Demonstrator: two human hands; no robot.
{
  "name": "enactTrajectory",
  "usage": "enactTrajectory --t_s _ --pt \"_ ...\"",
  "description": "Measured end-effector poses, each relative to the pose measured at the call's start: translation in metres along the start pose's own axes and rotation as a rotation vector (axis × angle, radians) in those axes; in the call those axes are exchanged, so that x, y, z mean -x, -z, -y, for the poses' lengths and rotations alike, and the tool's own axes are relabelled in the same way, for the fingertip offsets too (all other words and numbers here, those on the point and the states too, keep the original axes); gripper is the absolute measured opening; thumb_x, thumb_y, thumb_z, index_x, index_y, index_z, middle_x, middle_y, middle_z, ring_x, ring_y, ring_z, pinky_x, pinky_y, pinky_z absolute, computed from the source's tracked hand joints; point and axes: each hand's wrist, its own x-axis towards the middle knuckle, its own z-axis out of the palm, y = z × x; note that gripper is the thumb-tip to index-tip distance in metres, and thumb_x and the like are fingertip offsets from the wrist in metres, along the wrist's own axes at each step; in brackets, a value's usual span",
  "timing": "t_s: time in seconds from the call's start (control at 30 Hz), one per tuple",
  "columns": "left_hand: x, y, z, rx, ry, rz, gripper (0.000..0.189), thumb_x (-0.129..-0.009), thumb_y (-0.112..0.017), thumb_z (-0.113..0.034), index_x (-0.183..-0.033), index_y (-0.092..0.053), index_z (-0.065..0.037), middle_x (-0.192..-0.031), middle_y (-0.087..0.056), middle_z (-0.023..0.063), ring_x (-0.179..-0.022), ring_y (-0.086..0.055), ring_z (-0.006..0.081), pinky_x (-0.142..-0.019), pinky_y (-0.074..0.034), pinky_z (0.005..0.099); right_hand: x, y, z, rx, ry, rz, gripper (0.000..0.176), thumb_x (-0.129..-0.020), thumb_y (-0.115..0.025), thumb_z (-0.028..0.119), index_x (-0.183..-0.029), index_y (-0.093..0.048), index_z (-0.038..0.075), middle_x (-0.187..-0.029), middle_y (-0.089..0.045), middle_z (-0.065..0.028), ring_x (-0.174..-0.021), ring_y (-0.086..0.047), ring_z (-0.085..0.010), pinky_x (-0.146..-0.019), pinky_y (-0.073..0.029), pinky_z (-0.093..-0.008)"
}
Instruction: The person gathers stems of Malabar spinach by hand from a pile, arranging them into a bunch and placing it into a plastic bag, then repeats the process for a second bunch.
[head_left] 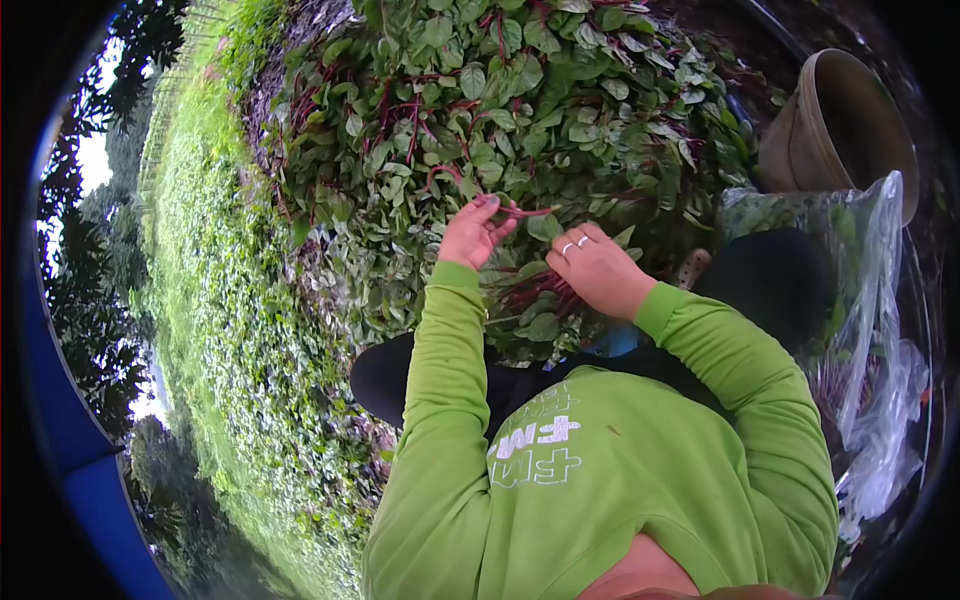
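Between thumb and fingers, my left hand (478, 232) pinches a reddish stem (525, 211) that points right toward my other hand. My right hand (598, 268), with two rings on its fingers, is closed over a bundle of dark red stems (540, 290) with green leaves, just above my lap. A green leaf (544, 227) shows between the two hands. Beyond both hands lies a large heap of leafy greens (480, 120) with red stems.
A brown bucket (800, 140) lies tipped at the upper right. Below it is a clear plastic bag (865, 300) with greens inside. Low green plants (230, 300) and grass spread on the left, with a blue sheet (110, 510) at the lower left edge.
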Motion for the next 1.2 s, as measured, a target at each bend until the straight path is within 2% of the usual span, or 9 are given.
enactTrajectory --t_s 0.17,0.27,0.47,0.53,0.6,0.77,0.87,0.93,1.2 --pt "0.017 0.0 0.021 -0.103 0.179 0.046 0.014 -0.102 -0.064 -0.014 -0.113 -0.062 -0.004 -0.107 -0.071 0.01 -0.097 -0.073 0.0263 -0.084 -0.062 0.0366 0.0 -0.005 -0.002 0.014 -0.009 -0.02 0.035 -0.086 -0.058 0.013 -0.119 -0.063 0.001 -0.145 -0.054 -0.0207 -0.129 -0.055 -0.0363 -0.104 -0.044 -0.0424" --pt "0.037 -0.006 0.009 -0.225 0.298 0.053 0.024 -0.099 -0.069 -0.018 -0.116 -0.064 -0.002 -0.105 -0.072 0.0093 -0.095 -0.073 0.0266 -0.082 -0.061 0.0365 0.0 -0.005 -0.002 0.028 0.038 0.135 0.02 -0.087 -0.058 0.014 -0.105 -0.064 0.006 -0.116 -0.064 -0.0126 -0.111 -0.062 -0.0273 -0.094 -0.046 -0.0382" --pt "-0.027 0.218 0.043 -0.068 -0.171 -0.681 0.019 -0.091 -0.064 -0.012 -0.107 -0.073 -0.008 -0.101 -0.072 0.0076 -0.096 -0.069 0.0271 -0.081 -0.056 0.0346 0.012 -0.005 0.009 -0.007 0.174 0.378 0.028 -0.085 -0.061 0.015 -0.113 -0.064 0.009 -0.099 -0.064 -0.0077 -0.098 -0.064 -0.0254 -0.088 -0.046 -0.0384" --pt "-0.064 0.291 0.089 -0.681 -0.093 -0.781 0.021 -0.091 -0.062 -0.011 -0.107 -0.075 -0.009 -0.104 -0.072 0.008 -0.1 -0.069 0.0249 -0.08 -0.056 0.0329 0.013 0.003 0.007 -0.051 0.156 0.451 0.039 -0.085 -0.063 0.014 -0.123 -0.063 0.008 -0.101 -0.064 -0.0085 -0.101 -0.064 -0.0258 -0.088 -0.046 -0.0394" --pt "-0.042 0.239 0.09 -1.096 -0.143 -0.676 0.026 -0.087 -0.064 -0.019 -0.109 -0.077 -0.011 -0.106 -0.074 0.0126 -0.098 -0.071 0.0317 -0.083 -0.056 0.0384 0.011 0.006 0.004 -0.083 0.108 0.528 0.06 -0.081 -0.067 0.013 -0.14 -0.056 0.005 -0.103 -0.065 -0.0104 -0.103 -0.064 -0.0267 -0.088 -0.046 -0.0414" --pt "-0.071 0.205 0.115 -1.569 0.023 -0.618 0.032 -0.084 -0.068 -0.034 -0.108 -0.078 -0.015 -0.113 -0.075 0.0114 -0.099 -0.072 0.0356 -0.087 -0.057 0.0473 0.011 -0.013 -0.008 -0.066 0.089 0.474 0.051 -0.075 -0.07 0.009 -0.125 -0.06 0.004 -0.101 -0.065 -0.0104 -0.101 -0.063 -0.0271 -0.09 -0.047 -0.0419" --pt "-0.045 0.199 0.036 -2.071 -0.496 -0.082 0.01 -0.085 -0.072 -0.02 -0.092 -0.073 -0.012 -0.09 -0.072 0.0109 -0.077 -0.07 0.0299 -0.068 -0.058 0.0419 0.006 -0.008 -0.005 -0.086 0.09 0.451 0.04 -0.075 -0.069 0.009 -0.114 -0.062 0.006 -0.1 -0.064 -0.0097 -0.1 -0.063 -0.0266 -0.088 -0.048 -0.0407" --pt "-0.024 0.143 -0.023 -0.328 -0.032 -0.478 0.021 -0.096 -0.067 -0.013 -0.116 -0.067 -0.005 -0.095 -0.071 0.0074 -0.087 -0.069 0.0182 -0.072 -0.059 0.0316 0.004 -0.008 -0.003 -0.079 0.104 0.419 0.033 -0.076 -0.068 0.01 -0.109 -0.062 0.008 -0.1 -0.064 -0.0089 -0.098 -0.063 -0.0257 -0.087 -0.048 -0.0398" --pt "0.011 0.01 -0.081 0.072 -0.211 0.002 0.021 -0.106 -0.056 -0.016 -0.127 -0.057 -0.011 -0.105 -0.069 0.0101 -0.093 -0.072 0.0282 -0.072 -0.065 0.0442 0.007 -0.004 0.006 -0.027 0.13 0.266 0.019 -0.084 -0.061 0.019 -0.102 -0.065 0.012 -0.092 -0.064 -0.0031 -0.097 -0.063 -0.0206 -0.082 -0.046 -0.0351"
